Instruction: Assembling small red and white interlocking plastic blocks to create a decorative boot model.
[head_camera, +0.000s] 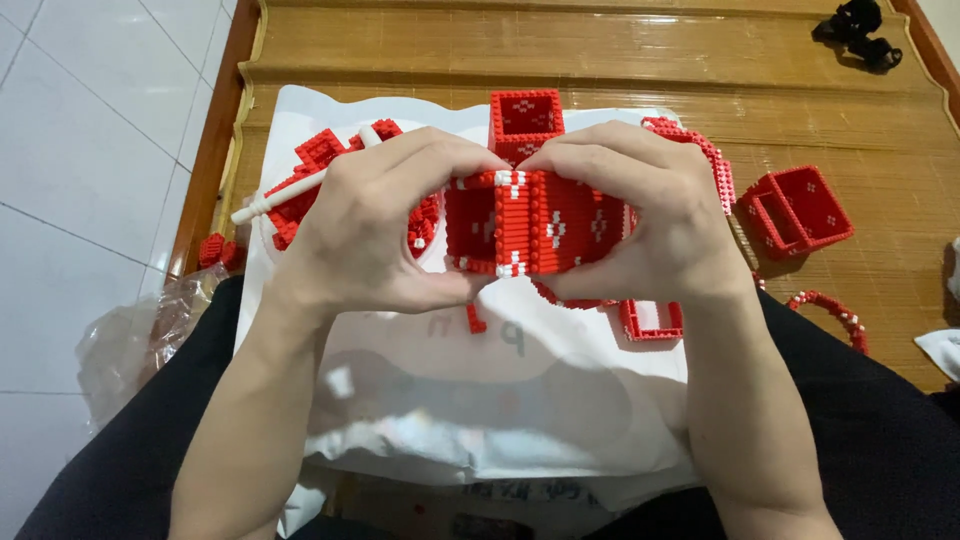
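Observation:
A red block-built model (530, 225) with small white marks is held between both hands above a white sheet (480, 400) on my lap. My left hand (375, 225) grips its left side, thumb under, fingers over the top. My right hand (640, 215) grips the right side the same way. The fingertips of both hands meet at the model's top edge. A red open-topped box (526, 118) stands just behind the model.
A white stick (275, 200) with red brick pieces (320, 150) lies to the left. A red square frame (652, 322), a red open box (797, 210) and a curved red-white strip (835, 312) lie on the wooden mat (600, 50). A black object (858, 30) sits far right.

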